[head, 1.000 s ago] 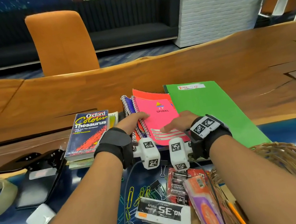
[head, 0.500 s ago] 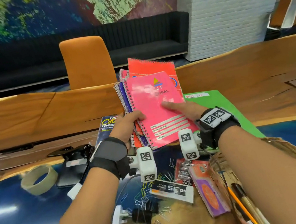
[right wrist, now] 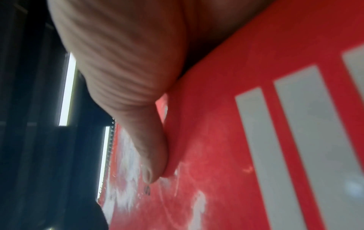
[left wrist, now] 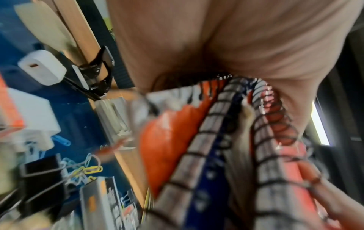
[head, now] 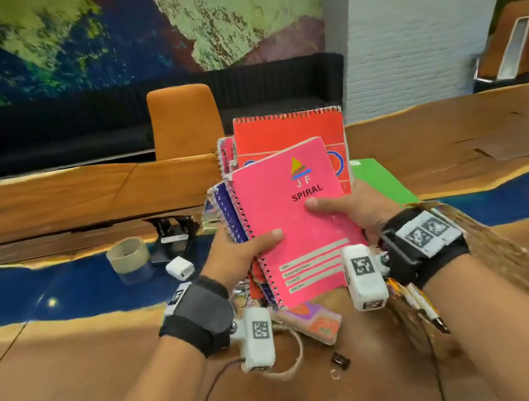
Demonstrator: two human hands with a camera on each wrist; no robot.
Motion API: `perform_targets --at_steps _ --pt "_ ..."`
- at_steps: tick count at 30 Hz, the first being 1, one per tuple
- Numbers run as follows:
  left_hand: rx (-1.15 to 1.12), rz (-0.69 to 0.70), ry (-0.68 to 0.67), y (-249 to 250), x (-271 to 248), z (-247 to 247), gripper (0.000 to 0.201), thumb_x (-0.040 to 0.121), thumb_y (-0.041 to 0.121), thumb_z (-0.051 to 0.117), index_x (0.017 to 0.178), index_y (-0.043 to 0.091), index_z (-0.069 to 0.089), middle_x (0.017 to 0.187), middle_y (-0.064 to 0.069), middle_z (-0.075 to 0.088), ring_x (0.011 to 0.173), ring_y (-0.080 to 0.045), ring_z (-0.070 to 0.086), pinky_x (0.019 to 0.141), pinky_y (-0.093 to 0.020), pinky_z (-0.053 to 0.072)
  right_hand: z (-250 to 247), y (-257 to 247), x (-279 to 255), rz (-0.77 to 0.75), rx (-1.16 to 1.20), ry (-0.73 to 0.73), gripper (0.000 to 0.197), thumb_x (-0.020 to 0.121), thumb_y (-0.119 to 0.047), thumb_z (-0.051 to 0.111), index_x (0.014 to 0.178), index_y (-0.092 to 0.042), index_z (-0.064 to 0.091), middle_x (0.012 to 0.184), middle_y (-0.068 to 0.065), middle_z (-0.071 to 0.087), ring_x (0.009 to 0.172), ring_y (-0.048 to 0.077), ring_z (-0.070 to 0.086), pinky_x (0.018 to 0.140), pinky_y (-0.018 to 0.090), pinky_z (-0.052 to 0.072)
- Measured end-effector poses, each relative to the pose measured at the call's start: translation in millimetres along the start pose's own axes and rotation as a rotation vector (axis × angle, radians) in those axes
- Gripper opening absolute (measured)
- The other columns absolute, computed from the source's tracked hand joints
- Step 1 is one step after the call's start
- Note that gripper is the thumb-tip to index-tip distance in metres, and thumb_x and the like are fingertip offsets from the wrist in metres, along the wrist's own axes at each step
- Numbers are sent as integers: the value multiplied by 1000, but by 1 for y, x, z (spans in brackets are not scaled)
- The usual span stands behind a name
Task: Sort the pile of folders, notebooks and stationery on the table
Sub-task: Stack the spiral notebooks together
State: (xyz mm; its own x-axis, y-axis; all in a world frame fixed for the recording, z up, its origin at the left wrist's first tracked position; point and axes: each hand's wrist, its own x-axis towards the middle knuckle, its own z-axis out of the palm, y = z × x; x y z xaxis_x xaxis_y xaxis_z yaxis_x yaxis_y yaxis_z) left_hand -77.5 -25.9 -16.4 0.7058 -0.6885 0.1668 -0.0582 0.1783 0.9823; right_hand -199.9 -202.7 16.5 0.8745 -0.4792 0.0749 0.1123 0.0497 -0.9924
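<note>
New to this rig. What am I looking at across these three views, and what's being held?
No robot here: a person wears one camera on the head and one on each wrist. The head view looks down at both hands. The left hand and right hand grip a stack of spiral notebooks, pink one in front, lifted off the table. The left wrist view shows the stack's wire bindings close up; the right wrist view shows the right thumb on the pink cover. On the table lie a tape roll, a green folder and a wicker basket.
</note>
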Motion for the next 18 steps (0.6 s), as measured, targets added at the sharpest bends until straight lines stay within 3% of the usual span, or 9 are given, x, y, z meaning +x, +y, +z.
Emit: perform_targets --at_steps 3,8,12,14,18 --pt "7 8 5 -7 -25 1 40 72 1 77 106 19 64 97 0 76 91 -20 73 73 -32 59 3 9 -28 -33 12 -10 46 67 -6 77 112 -3 66 96 14 75 78 26 73 68 37 59" --pt "-30 0 52 -8 -66 13 37 75 0 77 106 17 65 100 -3 75 90 -20 73 73 -33 61 6 5 -66 -54 12 -40 52 75 3 73 124 -1 57 101 12 75 84 25 73 66 33 59" --pt "-29 -15 66 -12 -104 16 39 71 6 80 105 18 65 97 0 76 89 -18 73 69 -27 59 9 4 -99 -72 -33 -72 64 69 -4 77 128 -3 53 108 14 73 92 28 72 71 34 59" --pt "-6 -20 72 -16 -126 14 44 66 10 82 106 17 65 97 0 76 89 -18 73 72 -31 60 10 11 -120 -66 -52 -92 59 72 -2 77 127 -4 54 109 15 73 94 29 72 72 34 59" --pt "5 -36 54 -28 -167 10 47 69 7 81 110 16 62 98 2 76 90 -17 73 72 -31 60 15 40 -154 -35 -33 -77 56 76 -2 80 125 -6 56 112 16 71 100 35 70 81 46 59"
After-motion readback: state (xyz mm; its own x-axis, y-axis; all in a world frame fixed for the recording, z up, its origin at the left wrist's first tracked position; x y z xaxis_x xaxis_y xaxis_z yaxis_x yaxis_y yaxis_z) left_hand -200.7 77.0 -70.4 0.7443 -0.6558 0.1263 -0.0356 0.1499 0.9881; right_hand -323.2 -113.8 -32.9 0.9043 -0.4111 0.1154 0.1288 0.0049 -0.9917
